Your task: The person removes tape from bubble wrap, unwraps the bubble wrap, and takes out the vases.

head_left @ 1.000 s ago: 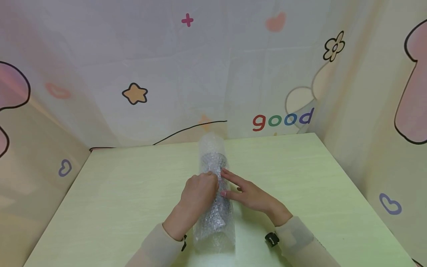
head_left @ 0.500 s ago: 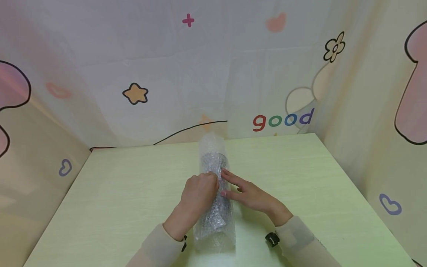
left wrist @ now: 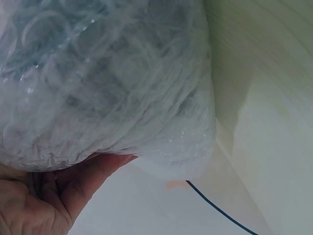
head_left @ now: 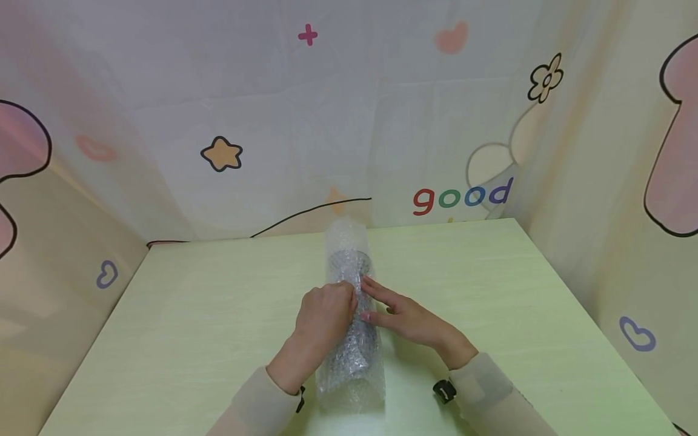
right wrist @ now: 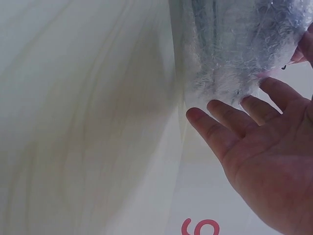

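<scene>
A long roll of bubble wrap (head_left: pixel 360 354) lies lengthwise on the table, with something dark and roughly cylindrical inside that I cannot identify. Clear, loose wrap extends past both ends. My left hand (head_left: pixel 325 312) is on top of it from the left, fingers curled, gripping the wrap near the middle; its fingertips are hidden in the head view. In the left wrist view the left hand (left wrist: pixel 63 200) meets the wrap's edge. From the right, my right hand (head_left: pixel 411 318) rests spread fingertips on the roll. The right wrist view shows its fingers (right wrist: pixel 230 117) nearly straight, against the wrap.
The pale green table (head_left: pixel 207 315) extends on both sides of the roll. Behind it hangs a printed curtain (head_left: pixel 283 121), with more curtain at both sides. A black strap piece (head_left: pixel 444 391) shows at the right sleeve.
</scene>
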`<state>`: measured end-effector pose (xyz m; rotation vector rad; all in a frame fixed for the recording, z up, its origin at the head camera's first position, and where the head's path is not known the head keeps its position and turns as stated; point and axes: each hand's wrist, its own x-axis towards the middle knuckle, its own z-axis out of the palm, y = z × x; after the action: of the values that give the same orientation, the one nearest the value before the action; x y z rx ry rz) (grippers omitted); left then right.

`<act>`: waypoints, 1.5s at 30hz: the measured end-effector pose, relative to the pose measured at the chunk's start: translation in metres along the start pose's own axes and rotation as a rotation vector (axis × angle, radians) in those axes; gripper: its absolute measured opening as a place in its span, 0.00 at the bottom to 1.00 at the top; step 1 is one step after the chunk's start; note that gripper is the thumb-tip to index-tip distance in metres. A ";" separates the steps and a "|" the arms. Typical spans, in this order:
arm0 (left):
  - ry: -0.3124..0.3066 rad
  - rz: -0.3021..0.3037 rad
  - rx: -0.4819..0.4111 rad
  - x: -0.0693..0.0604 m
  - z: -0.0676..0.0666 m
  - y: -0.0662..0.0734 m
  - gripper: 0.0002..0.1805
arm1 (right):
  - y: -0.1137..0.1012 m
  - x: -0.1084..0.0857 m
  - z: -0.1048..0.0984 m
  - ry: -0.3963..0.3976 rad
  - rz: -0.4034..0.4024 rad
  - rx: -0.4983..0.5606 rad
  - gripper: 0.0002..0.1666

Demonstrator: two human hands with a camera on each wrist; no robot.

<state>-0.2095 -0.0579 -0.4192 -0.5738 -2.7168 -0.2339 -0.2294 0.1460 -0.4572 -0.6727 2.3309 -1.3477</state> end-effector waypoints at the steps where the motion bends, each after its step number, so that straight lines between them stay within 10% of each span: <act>1: -0.002 -0.001 -0.001 0.000 0.000 0.000 0.13 | 0.000 0.000 0.000 0.000 0.002 0.002 0.44; 45: 0.018 -0.053 -0.059 -0.001 0.001 -0.001 0.13 | 0.000 -0.001 0.000 -0.009 -0.001 0.030 0.45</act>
<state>-0.2093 -0.0591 -0.4204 -0.5139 -2.7176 -0.3325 -0.2290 0.1465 -0.4576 -0.6692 2.2992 -1.3737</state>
